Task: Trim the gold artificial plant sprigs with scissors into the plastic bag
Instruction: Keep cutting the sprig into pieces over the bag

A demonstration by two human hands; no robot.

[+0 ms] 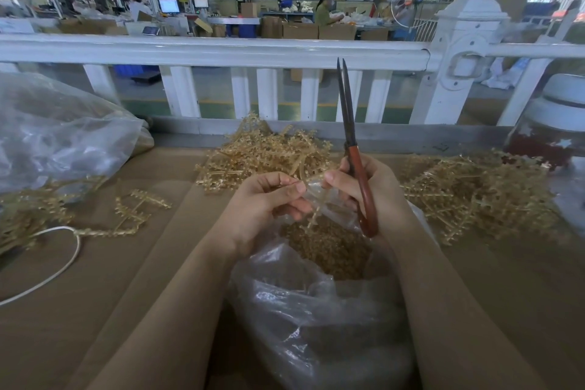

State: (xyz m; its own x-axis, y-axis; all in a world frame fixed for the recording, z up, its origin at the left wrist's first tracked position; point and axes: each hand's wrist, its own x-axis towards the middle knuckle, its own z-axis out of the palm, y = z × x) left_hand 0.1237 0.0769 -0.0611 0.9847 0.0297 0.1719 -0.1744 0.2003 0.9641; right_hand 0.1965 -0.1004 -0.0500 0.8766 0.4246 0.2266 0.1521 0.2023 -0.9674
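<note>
My right hand (364, 187) is curled around the red-brown handles of the scissors (354, 152), whose long dark blades stand nearly upright and almost closed, tips against the white railing (221, 52) behind the desk (126, 263). My left hand (269, 199) has its fingers bent inward, thumb and fingertips pinching a gold sprig (313, 215) that hangs down between my two hands; the thumb and forefinger of my right hand also nip at the top of that sprig or at the film just beside it, I cannot tell which. Directly below, the clear plastic bag (316, 310) sits open between my forearms, its mouth facing up, with a mass of small gold-brown trimmings (329, 250) lying inside it.

Beyond my hands, a heap of gold sprigs (262, 155) is piled at the back of the desk, touching the low grey ledge under the railing. A second, wider heap (474, 193) spreads to the right. On the left, loose sprigs (136, 212) lie flat on the brown desk surface, some running beneath a big crumpled clear bag (57, 136) at the far left. A white cord (63, 266) loops across the desk near them. At the far right stands a glass jar with a white lid (557, 123).
</note>
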